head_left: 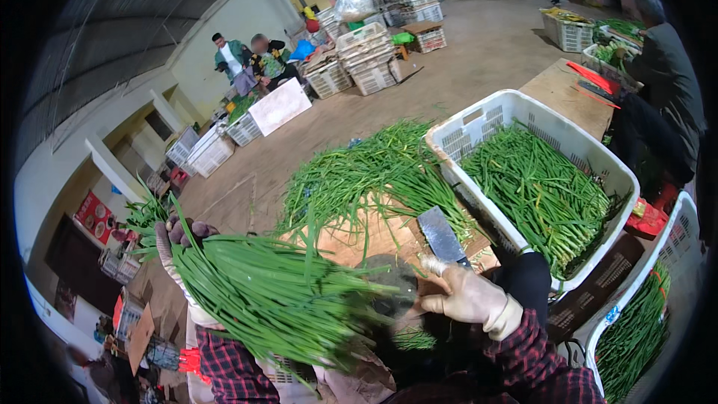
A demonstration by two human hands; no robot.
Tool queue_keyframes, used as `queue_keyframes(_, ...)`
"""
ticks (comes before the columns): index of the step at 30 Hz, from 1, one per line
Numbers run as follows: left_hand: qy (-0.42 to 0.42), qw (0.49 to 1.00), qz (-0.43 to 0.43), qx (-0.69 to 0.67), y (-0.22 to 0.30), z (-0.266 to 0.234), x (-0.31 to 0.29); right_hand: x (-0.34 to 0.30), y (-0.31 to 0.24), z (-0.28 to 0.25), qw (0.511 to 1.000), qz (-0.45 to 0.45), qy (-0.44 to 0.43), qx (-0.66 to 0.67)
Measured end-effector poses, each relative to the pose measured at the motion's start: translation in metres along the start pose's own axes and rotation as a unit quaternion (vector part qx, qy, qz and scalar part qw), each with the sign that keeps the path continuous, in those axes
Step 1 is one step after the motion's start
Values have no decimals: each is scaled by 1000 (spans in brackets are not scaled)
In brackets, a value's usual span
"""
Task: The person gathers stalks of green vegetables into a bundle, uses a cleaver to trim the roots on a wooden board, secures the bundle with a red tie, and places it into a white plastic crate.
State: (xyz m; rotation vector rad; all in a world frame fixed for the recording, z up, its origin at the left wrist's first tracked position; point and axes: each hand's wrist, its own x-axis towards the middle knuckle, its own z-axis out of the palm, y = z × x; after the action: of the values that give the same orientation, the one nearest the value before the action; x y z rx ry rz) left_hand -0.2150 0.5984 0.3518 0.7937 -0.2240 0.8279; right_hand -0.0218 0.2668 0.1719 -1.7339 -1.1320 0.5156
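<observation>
My left hand, in a stained glove, is closed around a large bunch of chives with long green leaves, lifted across my lap at the left. The lower end of the bunch is blurred. My right hand, in a pale glove with a white wrap on one finger, holds nothing, its fingers apart. Just beyond it a cleaver rests on the wooden board, its blade pointing away. A loose heap of chives covers the board's far side.
A white plastic crate of chives stands to the right of the board, and another crate of greens is nearer me. At the far right a person sits beside a board. Stacked crates and two people stand farther back.
</observation>
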Motion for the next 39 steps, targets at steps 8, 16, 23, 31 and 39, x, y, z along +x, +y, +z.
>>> queue_keyframes(8,-57,990,-104,-71,-37,42,0,72,-21,60,898,-129,-244,342)
queue_keyframes(16,80,990,-65,96,-45,53,-28,30,5,94,783,50,-221,579)
queue_keyframes(23,83,989,-80,89,-39,46,-36,5,24,110,963,-85,-116,230)
queue_keyframes(31,32,996,-71,51,-26,50,-47,-15,43,127,896,37,-189,400)
queue_keyframes(39,1,997,-42,-58,-1,18,-19,-49,92,104,968,124,-80,-204)
